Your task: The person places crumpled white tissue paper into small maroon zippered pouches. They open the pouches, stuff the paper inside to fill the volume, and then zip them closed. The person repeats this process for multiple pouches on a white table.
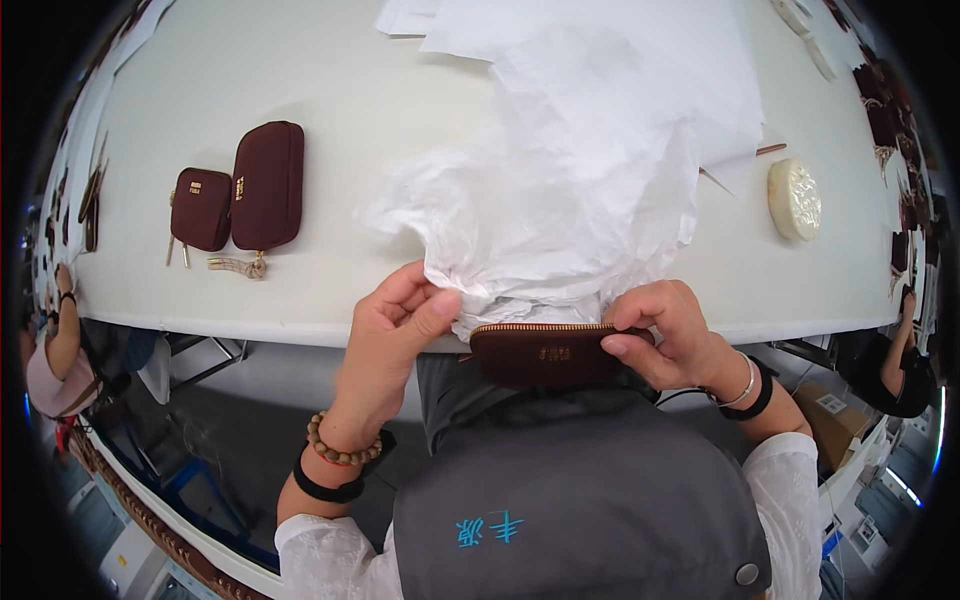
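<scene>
A dark maroon zip pouch (540, 362) with a gold zipper is at the table's near edge, close to my apron. My right hand (662, 332) pinches its right end between thumb and fingers. With thumb and fingertips, my left hand (405, 315) grips crumpled white tissue paper (560, 215) just left of the pouch. The tissue spreads away from me over the table, and its near part bunches up against the zipper. Whether any tissue sits inside the pouch, I cannot tell.
Two more maroon pouches, one small (201, 209) and one larger (268, 186), lie at left on the white table (340, 130). A tassel (240, 266) sits below them. Flat white paper sheets (700, 80) lie at the back. A round cream-coloured object (795, 200) stands at right, near a thin pointed tool (718, 182).
</scene>
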Tool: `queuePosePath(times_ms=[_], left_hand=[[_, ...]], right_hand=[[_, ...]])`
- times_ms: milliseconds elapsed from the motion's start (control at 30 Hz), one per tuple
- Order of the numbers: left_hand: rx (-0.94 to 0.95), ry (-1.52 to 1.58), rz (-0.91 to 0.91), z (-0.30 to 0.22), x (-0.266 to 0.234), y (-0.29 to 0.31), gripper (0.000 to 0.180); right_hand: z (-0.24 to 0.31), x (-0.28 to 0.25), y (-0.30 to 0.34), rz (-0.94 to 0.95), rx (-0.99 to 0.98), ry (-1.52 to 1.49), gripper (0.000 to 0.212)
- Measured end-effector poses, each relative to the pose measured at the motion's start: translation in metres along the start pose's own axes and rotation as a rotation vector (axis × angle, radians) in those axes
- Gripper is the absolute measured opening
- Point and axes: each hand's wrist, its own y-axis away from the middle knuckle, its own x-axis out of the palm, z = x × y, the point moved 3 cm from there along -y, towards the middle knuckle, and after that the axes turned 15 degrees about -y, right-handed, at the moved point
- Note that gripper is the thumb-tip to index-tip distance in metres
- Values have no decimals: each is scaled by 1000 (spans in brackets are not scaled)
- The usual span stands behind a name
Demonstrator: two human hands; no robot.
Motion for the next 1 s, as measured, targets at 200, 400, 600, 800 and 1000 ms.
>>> queuePosePath(times_ms=[200, 400, 600, 800, 1000], left_hand=[[476, -828, -54, 3, 12, 19, 23], [6, -293, -59, 23, 18, 33, 19], [229, -455, 160, 25, 31, 36, 35], [24, -560, 448, 6, 24, 34, 30], [139, -657, 350, -2, 14, 32, 16]], right_hand=[[-10, 3, 15, -121, 130, -221, 20], [-13, 10, 24, -248, 20, -277, 20], [-4, 7, 28, -377, -69, -306, 17], [2, 11, 25, -314, -108, -289, 15], [-5, 9, 23, -449, -34, -421, 15]])
